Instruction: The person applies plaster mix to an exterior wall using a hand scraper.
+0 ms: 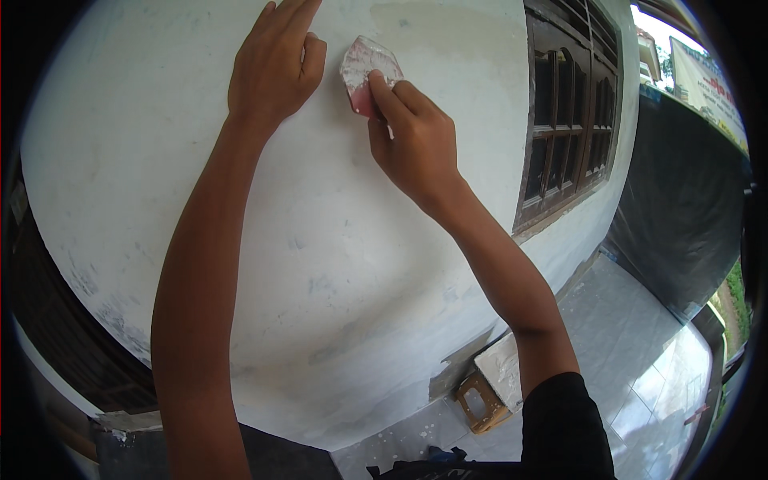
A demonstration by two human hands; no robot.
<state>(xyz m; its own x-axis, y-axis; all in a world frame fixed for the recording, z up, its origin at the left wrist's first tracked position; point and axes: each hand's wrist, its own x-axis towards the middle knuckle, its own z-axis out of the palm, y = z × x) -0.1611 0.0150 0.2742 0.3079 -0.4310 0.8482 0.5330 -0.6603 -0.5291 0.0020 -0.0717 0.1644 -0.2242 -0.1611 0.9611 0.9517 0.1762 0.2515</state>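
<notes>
My left hand [276, 68] rests against the white wall [320, 240] at the top, fingers stretched upward and partly cut off by the frame edge. Just right of it, my right hand [412, 136] grips a red scraper [364, 98], its flat blade smeared with white paste and held at the wall's surface. A paler beige patch [432, 20] shows on the wall above the scraper. Bluish-grey smudges mottle the wall lower down.
A dark wooden window [568, 120] is at upper right, beside black sheeting [680, 200] below a banner [704, 88]. A brown stool [480, 400] carrying a white-crusted board [504, 360] stands on grey floor tiles [624, 336] by the wall's base. Another dark frame [64, 336] is at lower left.
</notes>
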